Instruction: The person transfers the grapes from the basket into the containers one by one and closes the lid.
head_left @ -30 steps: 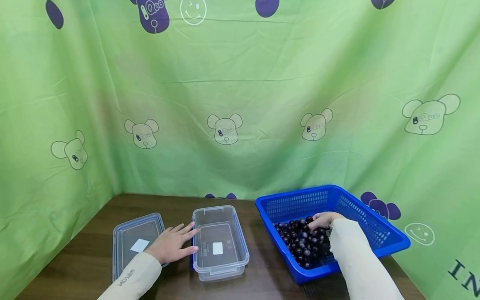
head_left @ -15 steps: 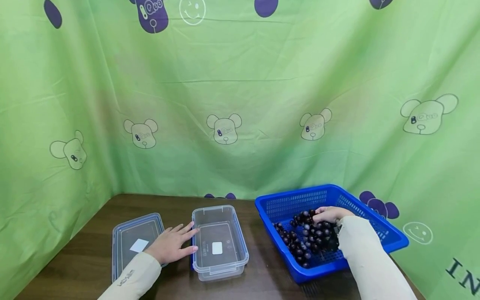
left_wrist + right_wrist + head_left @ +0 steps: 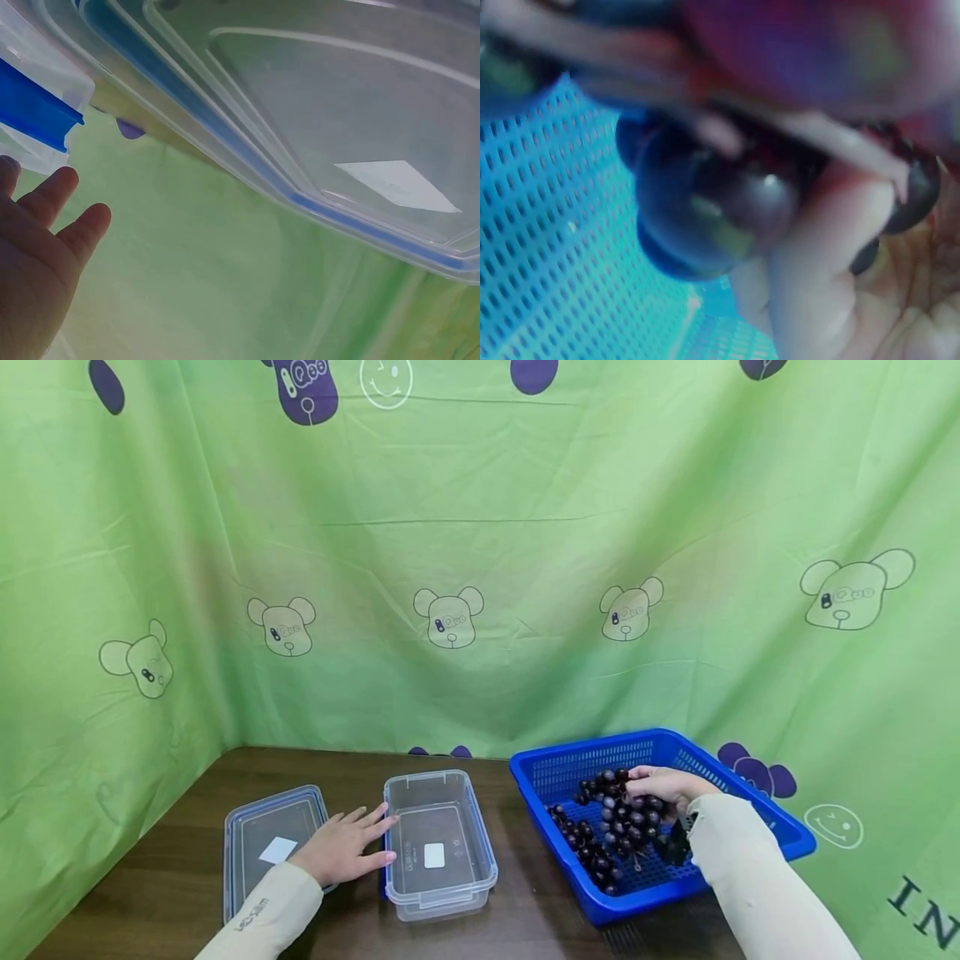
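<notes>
In the head view my right hand (image 3: 667, 785) grips a bunch of dark purple grapes (image 3: 632, 818) inside the blue basket (image 3: 600, 912). The bunch is partly raised, and another cluster of grapes (image 3: 598, 864) lies on the basket floor to its left. Up close in the right wrist view, a finger (image 3: 817, 262) curls among the grapes (image 3: 712, 195) and their stems. My left hand (image 3: 341, 852) is spread out, its fingertips at the left rim of a clear plastic container (image 3: 446, 893). A small white label is visible in the container, which holds no grapes.
Left of the container lies its clear lid (image 3: 273, 818) with a white label (image 3: 278, 850), partly behind my left hand and sleeve. A blue side clip (image 3: 37, 105) on the container shows in the left wrist view. Green patterned cloth (image 3: 450, 693) hangs behind the brown table (image 3: 345, 770).
My right hand has moved up and slightly right, lifting the bunch of grapes from the pile so more basket floor shows. My left hand stays at the container.
</notes>
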`<action>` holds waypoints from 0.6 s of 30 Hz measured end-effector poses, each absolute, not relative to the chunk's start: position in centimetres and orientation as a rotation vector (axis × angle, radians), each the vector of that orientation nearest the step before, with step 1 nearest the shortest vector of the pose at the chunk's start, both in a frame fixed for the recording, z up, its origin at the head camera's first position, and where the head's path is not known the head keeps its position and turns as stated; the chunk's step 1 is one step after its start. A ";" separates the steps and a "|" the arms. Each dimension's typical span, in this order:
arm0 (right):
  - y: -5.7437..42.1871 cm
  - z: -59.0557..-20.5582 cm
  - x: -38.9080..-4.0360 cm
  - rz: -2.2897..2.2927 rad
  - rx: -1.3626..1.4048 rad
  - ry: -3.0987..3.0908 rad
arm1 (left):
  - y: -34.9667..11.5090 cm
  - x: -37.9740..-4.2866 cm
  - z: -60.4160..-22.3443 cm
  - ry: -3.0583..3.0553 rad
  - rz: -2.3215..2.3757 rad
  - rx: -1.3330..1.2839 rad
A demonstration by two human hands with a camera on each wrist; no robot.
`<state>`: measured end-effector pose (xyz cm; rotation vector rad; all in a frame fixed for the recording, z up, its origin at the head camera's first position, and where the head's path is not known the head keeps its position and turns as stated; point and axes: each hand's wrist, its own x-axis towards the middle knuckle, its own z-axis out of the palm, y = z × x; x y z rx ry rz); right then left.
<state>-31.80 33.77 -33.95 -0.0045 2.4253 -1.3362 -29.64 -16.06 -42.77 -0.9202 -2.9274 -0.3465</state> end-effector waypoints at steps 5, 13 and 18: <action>33.0 -34.1 -31.5 -1.506 0.025 2.278 | -15.9 -29.6 -42.6 -2.917 -0.329 -0.934; 31.3 -33.7 -31.9 -1.664 0.031 2.183 | -15.8 -29.4 -42.3 -2.925 -0.336 -0.956; 30.2 -33.4 -32.1 -1.733 -0.005 2.128 | -16.0 -29.3 -42.0 -2.927 -0.339 -0.949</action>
